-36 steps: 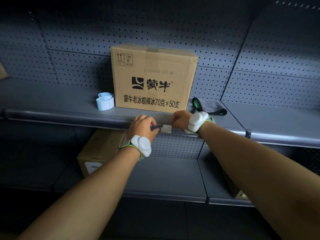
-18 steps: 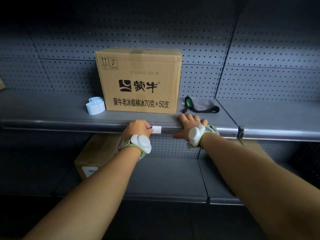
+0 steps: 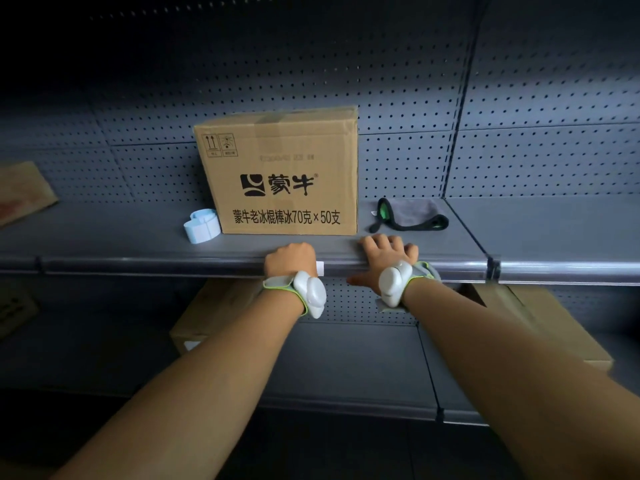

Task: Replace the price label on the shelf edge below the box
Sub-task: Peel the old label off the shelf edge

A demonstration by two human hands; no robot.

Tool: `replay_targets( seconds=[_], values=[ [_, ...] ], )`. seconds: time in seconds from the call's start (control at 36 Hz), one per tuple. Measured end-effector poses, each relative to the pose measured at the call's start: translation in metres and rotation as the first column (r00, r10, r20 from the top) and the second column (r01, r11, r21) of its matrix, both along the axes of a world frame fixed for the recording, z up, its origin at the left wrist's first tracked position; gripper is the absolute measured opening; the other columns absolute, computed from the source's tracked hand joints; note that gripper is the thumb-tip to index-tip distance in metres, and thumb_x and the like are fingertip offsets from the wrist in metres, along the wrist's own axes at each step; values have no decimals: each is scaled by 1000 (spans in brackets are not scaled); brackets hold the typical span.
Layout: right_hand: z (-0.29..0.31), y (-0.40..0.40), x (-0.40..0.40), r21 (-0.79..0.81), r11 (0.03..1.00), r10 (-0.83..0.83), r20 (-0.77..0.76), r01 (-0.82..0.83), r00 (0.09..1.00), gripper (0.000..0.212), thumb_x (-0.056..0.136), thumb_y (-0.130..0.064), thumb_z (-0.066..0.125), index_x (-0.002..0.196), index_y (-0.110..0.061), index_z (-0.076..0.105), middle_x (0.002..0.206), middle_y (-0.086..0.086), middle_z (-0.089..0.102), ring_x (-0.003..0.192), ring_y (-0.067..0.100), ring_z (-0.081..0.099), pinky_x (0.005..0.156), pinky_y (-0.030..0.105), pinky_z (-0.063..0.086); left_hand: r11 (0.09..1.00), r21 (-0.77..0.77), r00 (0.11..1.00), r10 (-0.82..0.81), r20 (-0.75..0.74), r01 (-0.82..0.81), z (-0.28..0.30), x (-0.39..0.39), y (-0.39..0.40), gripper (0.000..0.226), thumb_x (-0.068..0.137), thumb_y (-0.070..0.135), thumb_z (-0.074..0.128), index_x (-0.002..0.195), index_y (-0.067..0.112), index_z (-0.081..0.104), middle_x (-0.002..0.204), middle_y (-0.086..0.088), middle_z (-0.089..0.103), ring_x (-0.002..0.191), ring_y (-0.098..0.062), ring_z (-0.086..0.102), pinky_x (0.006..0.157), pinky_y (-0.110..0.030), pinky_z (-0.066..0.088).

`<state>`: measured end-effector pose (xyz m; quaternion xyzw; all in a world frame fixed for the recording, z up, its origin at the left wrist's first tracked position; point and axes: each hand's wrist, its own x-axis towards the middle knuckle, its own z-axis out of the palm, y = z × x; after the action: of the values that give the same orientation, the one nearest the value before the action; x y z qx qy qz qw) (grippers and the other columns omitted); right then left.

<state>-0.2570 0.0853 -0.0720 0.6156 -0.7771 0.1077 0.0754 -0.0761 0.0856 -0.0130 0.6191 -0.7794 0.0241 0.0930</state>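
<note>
A brown cardboard box (image 3: 282, 174) with black print stands on the grey shelf (image 3: 138, 244). Below it runs the shelf edge rail (image 3: 173, 265). My left hand (image 3: 290, 259) is curled against the rail under the box. It holds a small white price label (image 3: 320, 268), of which only a sliver shows at its right side. My right hand (image 3: 386, 259) rests on the shelf front a little to the right, fingers laid flat over the top and thumb below the rail. It holds nothing.
A pale blue label roll (image 3: 202, 226) lies left of the box. A grey cloth with green and black trim (image 3: 412, 214) lies to its right. More cartons (image 3: 207, 317) sit on the lower shelf, and a flat carton (image 3: 20, 192) is at far left.
My right hand let go of the label and came to rest flat on the shelf edge. My left hand now keeps the label alone and covers most of it.
</note>
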Motion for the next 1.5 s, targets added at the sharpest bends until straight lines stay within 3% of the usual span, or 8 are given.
replay_targets(
  seconds=[0.22, 0.44, 0.58, 0.81, 0.97, 1.14, 1.33, 1.5],
  values=[
    [-6, -6, -3, -4, 1000, 25, -2, -25, 1000, 75, 57, -77, 62, 113, -34, 36, 127, -1, 43, 113, 28, 36, 87, 46, 21, 994, 104, 999, 17, 41, -21, 16, -18, 1, 32, 89, 13, 53, 58, 14, 45, 67, -5, 49, 69, -26, 51, 66, -30, 43],
    [-10, -9, -2, -19, 1000, -3, 8, 3, 1000, 76, 57, -78, 62, 114, -34, 39, 125, -2, 45, 114, 26, 36, 84, 44, 16, 990, 128, 999, 52, 10, -52, 15, -26, -3, 30, 92, 14, 49, 63, 9, 48, 78, -9, 54, 76, -28, 56, 70, -32, 46],
    [-11, -12, -2, -30, 999, 13, 12, -12, 1000, 78, 54, -79, 62, 113, -33, 38, 125, -1, 45, 115, 28, 36, 85, 45, 17, 992, 105, 997, 73, -11, -72, 17, -27, -5, 21, 90, 11, 52, 69, 9, 54, 78, -10, 55, 75, -27, 57, 67, -31, 45],
    [-13, -14, -2, -47, 999, 17, 0, -17, 1000, 78, 55, -78, 62, 113, -33, 37, 125, -1, 45, 114, 28, 36, 87, 45, 18, 991, 9, 990, 137, -41, -136, 6, -23, -6, 32, 87, 15, 59, 58, 14, 45, 71, -7, 54, 66, -25, 53, 61, -28, 44],
    [-12, -12, -1, -56, 998, 17, -8, -17, 1000, 76, 56, -78, 61, 112, -33, 37, 123, -2, 46, 112, 27, 37, 86, 44, 20, 986, 149, 977, 98, -191, -70, 6, -4, -10, 25, 75, 21, 64, 58, 9, 51, 62, -8, 53, 52, -20, 47, 49, -20, 36],
    [-13, -11, -4, -63, 998, 24, -12, -24, 1000, 79, 51, -83, 56, 111, -35, 37, 120, -3, 47, 111, 27, 37, 80, 43, 15, 955, 275, 917, 3, -398, 116, 8, 25, -20, 15, 77, 26, 66, 76, 13, 74, 79, -6, 73, 79, -29, 67, 79, -34, 56],
    [-12, -6, -4, -57, 998, 31, 4, -30, 1000, 83, 52, -82, 54, 117, -34, 37, 126, -3, 46, 115, 27, 37, 87, 44, 19, 972, 193, 840, -10, -542, 136, -6, 47, -28, 6, 80, 22, 70, 79, 16, 73, 81, -4, 73, 79, -24, 67, 76, -29, 54],
    [1, 4, 2, -30, 1000, -6, 11, 6, 1000, 77, 60, -78, 61, 120, -34, 41, 130, -3, 46, 118, 26, 38, 93, 43, 25, 983, 169, 843, 29, -537, 73, -12, 32, -23, 25, 76, 35, 77, 89, 14, 76, 88, -1, 73, 82, -20, 66, 73, -22, 47]
  ],
)
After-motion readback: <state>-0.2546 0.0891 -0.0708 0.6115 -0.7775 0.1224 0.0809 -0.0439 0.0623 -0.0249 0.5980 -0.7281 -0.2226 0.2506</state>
